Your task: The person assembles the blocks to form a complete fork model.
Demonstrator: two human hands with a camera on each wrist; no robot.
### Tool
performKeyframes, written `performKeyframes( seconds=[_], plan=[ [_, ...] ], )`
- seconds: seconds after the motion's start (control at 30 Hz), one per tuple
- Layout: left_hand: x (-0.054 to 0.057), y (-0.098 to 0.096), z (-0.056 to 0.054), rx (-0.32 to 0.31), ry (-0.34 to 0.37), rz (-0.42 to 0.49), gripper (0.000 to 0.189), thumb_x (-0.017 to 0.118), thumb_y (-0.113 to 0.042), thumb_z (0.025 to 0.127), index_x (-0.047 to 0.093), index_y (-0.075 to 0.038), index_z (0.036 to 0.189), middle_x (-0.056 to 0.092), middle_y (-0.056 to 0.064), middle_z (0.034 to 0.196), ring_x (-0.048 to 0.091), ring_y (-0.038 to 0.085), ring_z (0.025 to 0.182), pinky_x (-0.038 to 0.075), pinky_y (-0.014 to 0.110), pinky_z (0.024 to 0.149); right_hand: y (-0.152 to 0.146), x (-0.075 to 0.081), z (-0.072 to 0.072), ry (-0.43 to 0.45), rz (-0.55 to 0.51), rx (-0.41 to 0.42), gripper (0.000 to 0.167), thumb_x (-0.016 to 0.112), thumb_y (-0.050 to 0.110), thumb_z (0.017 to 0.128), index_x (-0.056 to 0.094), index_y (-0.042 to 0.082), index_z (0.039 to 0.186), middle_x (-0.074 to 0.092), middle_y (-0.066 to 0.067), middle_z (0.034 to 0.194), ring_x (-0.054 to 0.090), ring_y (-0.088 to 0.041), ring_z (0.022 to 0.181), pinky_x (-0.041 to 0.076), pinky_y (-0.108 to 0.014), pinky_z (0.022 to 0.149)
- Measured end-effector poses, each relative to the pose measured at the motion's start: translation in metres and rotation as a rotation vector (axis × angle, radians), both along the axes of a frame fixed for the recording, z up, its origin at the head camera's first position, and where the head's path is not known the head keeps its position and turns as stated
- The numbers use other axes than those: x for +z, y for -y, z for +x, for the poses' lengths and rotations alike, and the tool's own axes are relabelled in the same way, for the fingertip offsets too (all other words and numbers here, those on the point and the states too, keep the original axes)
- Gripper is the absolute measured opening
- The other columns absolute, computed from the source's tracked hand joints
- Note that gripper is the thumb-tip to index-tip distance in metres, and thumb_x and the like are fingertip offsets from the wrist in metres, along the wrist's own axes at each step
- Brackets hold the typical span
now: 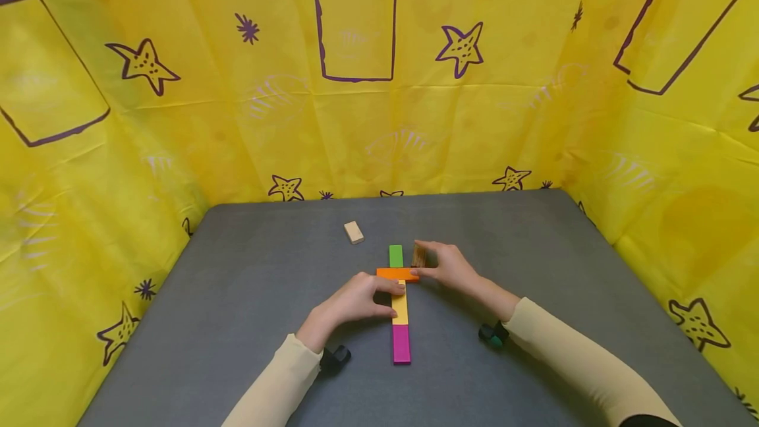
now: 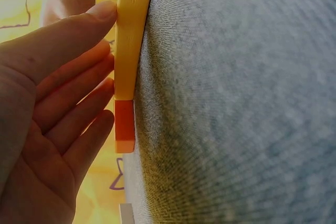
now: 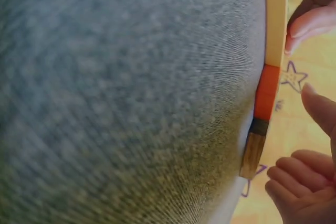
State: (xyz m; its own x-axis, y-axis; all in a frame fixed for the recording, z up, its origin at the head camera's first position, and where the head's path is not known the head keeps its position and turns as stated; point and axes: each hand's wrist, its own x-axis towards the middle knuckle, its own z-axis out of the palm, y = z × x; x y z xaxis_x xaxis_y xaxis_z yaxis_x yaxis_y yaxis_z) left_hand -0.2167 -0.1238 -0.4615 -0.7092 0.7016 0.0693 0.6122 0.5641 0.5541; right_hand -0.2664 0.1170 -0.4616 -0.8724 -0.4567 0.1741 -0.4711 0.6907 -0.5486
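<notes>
A row of coloured blocks lies on the table: a magenta block (image 1: 401,344), a yellow block (image 1: 400,308), an orange block (image 1: 391,273) set crosswise and a green block (image 1: 395,256). My left hand (image 1: 356,298) rests its thumb and fingertips on the yellow block (image 2: 128,43), fingers mostly straight. Beside the far right side of the row stands a brown wooden block (image 1: 419,256). Over it is my right hand (image 1: 450,269), its thumb near the orange block's right end. In the right wrist view, a small gap separates its fingers from the brown block (image 3: 253,156).
A pale wooden block (image 1: 354,232) lies farther back, left of the row. The grey table (image 1: 237,321) is bordered by yellow cloth (image 1: 356,150) with purple drawings at the back and sides. Dark wrist devices (image 1: 493,336) hang under both forearms.
</notes>
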Motion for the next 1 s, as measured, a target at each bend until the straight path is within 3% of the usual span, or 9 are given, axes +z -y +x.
performKeyframes(
  seconds=[0.23, 0.57, 1.0],
  plan=[
    [-0.0018, 0.0000, -0.0011, -0.007, -0.008, -0.003, 0.045, 0.075, -0.033, 0.080, 0.066, -0.020, 0.122, 0.066, -0.014, 0.117, 0.059, 0.002, 0.111, 0.047, 0.026, 0.098, 0.0007, -0.0053, -0.0006, 0.022, 0.024, 0.019, 0.065, 0.077, 0.034, 0.079, 0.055, 0.002, 0.131, 0.062, -0.012, 0.127, 0.060, -0.027, 0.114, 0.046, -0.044, 0.099],
    [-0.0018, 0.0003, -0.0021, -0.009, -0.030, -0.009, 0.045, 0.076, -0.032, 0.079, 0.067, -0.020, 0.122, 0.066, -0.014, 0.116, 0.059, 0.003, 0.112, 0.046, 0.027, 0.099, 0.0023, -0.0087, -0.0006, -0.033, 0.050, 0.061, 0.062, 0.075, 0.032, 0.080, 0.056, -0.001, 0.130, 0.059, -0.016, 0.129, 0.055, -0.031, 0.122, 0.044, -0.044, 0.101],
    [0.0018, -0.0018, -0.0017, -0.033, -0.079, -0.039, 0.043, 0.076, -0.033, 0.079, 0.068, -0.019, 0.119, 0.068, -0.012, 0.114, 0.061, 0.003, 0.106, 0.048, 0.025, 0.096, 0.0029, -0.0097, 0.0005, -0.068, 0.055, 0.072, 0.061, 0.076, 0.029, 0.079, 0.057, -0.002, 0.128, 0.060, -0.017, 0.127, 0.056, -0.032, 0.119, 0.045, -0.045, 0.099]
  ],
)
